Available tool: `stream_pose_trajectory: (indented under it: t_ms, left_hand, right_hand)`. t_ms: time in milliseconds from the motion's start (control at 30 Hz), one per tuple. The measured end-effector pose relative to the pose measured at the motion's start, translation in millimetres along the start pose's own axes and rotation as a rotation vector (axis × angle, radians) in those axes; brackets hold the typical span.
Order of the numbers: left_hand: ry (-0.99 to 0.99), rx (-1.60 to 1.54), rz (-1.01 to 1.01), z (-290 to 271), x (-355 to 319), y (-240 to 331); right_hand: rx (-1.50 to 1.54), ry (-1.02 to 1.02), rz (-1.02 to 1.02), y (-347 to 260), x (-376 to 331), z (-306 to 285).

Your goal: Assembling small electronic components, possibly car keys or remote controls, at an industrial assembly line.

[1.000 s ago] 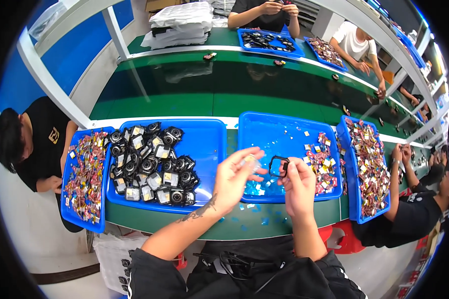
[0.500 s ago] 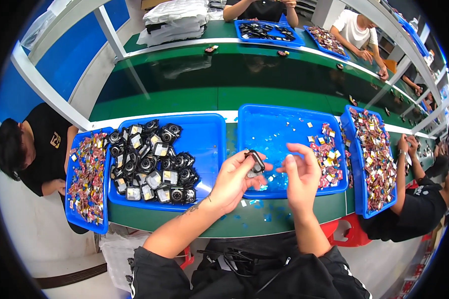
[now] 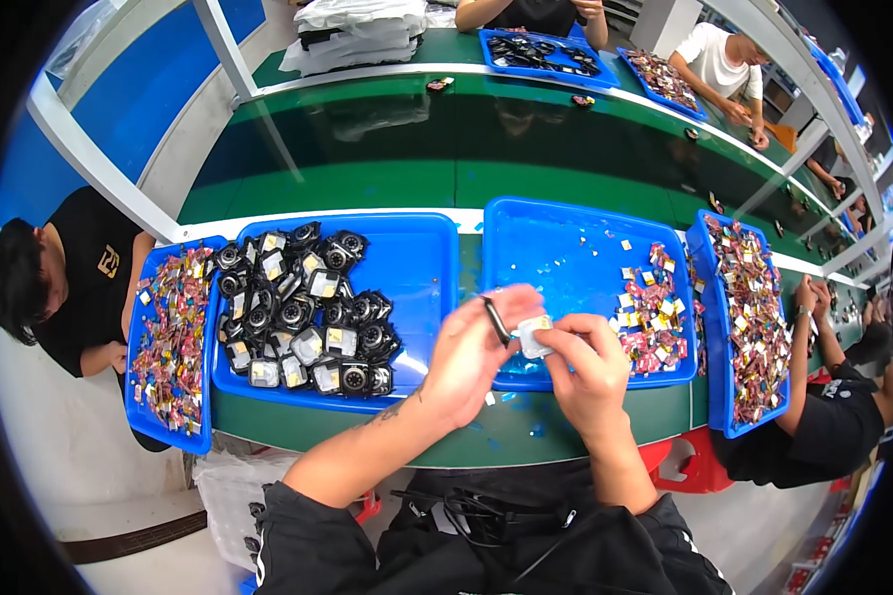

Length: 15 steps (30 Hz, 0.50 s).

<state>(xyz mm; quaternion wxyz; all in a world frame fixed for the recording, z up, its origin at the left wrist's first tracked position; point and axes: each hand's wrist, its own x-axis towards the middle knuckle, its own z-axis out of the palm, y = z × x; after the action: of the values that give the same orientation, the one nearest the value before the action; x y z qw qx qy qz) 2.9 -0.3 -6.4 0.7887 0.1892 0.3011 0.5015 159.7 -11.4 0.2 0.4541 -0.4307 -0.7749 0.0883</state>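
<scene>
My left hand [image 3: 463, 365] is closed around a dark watch case [image 3: 497, 321], seen edge-on near the fingertips; its fingers are partly smeared by motion. Beside it, my right hand [image 3: 590, 372] pinches a pale, see-through square piece [image 3: 535, 337] with a small yellowish patch, between thumb and fingers. The piece is right next to the case; whether they touch I cannot tell. Beyond my left wrist, a blue tray [image 3: 417, 268] carries a heap of black watch cases [image 3: 298, 317], several with similar pale squares on them. Under and beyond my hands lies another blue tray [image 3: 556, 238].
Small reddish and yellow parts [image 3: 655, 317] lie at that tray's right end, with bluish film scraps elsewhere. Narrow blue trays of such parts flank both sides [image 3: 174, 347] [image 3: 744, 317]. A green conveyor belt [image 3: 367, 169] runs behind. Co-workers sit left, right and across.
My right hand has moved left to the watch case, from open fingers to a pinch on the pale square piece. My left hand still holds the case. The whole view has shifted slightly.
</scene>
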Motion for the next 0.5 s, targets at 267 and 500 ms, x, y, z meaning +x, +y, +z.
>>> stream_pose_trajectory:
  t_ms: [267,500]
  left_hand:
    - [0.232,-0.062,0.190,-16,1,21]
    - [0.109,-0.183,0.069,-1,-2,13]
  right_hand:
    - [0.767,0.193,0.599,-18,-9,-4]
    - [0.993,0.142,0.785,-26,-15,0]
